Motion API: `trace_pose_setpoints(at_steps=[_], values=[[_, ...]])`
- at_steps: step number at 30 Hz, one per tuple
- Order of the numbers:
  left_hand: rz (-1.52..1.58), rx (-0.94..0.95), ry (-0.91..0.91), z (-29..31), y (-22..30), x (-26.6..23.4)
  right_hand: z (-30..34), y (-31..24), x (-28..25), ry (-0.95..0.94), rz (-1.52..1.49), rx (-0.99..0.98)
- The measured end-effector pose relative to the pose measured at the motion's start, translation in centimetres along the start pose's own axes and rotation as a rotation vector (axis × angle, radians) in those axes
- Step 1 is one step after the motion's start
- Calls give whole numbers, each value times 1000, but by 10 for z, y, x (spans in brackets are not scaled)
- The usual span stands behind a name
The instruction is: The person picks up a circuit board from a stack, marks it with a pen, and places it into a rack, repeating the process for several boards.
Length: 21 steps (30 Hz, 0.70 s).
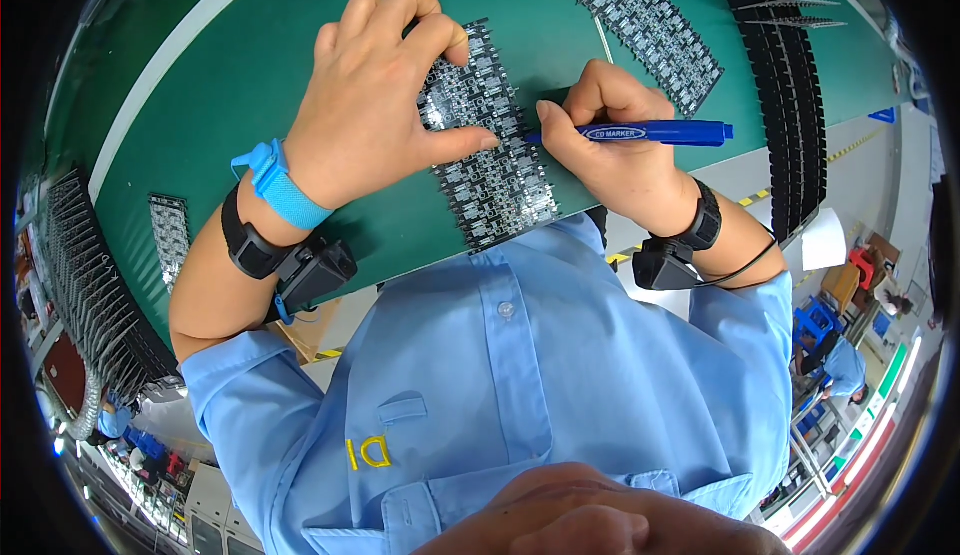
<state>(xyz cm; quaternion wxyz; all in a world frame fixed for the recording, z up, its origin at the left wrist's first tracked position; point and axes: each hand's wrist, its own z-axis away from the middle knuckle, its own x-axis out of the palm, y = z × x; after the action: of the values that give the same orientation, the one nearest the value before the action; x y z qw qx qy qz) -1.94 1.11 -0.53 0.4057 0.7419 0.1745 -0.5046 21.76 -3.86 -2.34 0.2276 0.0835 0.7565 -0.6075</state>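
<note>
The black, thin, stiff panel of small circuit boards [487, 145] looks light and fragile; left hand [375, 95] fingers pinch its edges, right hand [620, 145] fingers close around a blue marker pen [650, 133] beside it on the green bench [250, 85].

The person wears a light blue short-sleeved shirt [520, 375] with a buttoned front placket, a chest pocket and a small yellow mark on the chest. The left wrist carries a bright blue fabric strap [283, 187] beside a black band [248, 245] bearing a black box-shaped unit. The right wrist carries a matching black band [703, 220] and unit (with a thin black cable attached).
</note>
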Motion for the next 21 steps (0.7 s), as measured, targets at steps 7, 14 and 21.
trace_pose_setpoints(at_steps=[7,14,21], values=[[-1,13,10,0,-2,1,0,1,0,-4,8,-34],[16,29,58,3,2,2,10,-1,-6,29,-127,83],[105,111,-86,4,1,5,15,2,1,122,-118,33]])
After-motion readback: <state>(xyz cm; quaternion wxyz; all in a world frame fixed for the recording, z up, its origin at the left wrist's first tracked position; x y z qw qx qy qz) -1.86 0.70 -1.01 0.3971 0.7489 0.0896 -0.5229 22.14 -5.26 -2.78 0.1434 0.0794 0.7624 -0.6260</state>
